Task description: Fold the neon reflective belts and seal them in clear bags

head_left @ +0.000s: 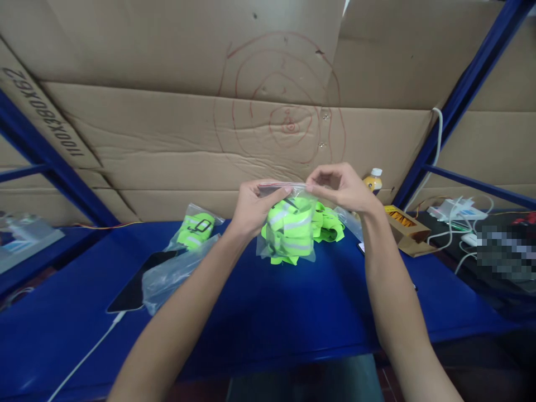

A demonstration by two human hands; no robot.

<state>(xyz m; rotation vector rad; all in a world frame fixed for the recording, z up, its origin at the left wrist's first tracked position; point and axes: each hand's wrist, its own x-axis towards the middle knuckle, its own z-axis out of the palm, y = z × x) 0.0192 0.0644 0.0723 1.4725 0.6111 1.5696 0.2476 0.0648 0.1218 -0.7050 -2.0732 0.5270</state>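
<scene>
My left hand (252,207) and my right hand (341,187) hold a clear plastic zip bag (288,231) up above the blue shelf. Both hands pinch its top strip, left at one end, right at the other. The bag is filled with a folded neon-green item with grey reflective stripes. Just behind it on the shelf lies a loose neon-green striped item (330,226).
On the blue shelf (272,312) to the left lie a sealed bag with a green item (195,230), empty clear bags (176,276) and a dark phone (134,287) on a white cable. At the right are a small cardboard box (404,229), a bottle (373,181) and chargers with cables (454,215). Cardboard lines the back.
</scene>
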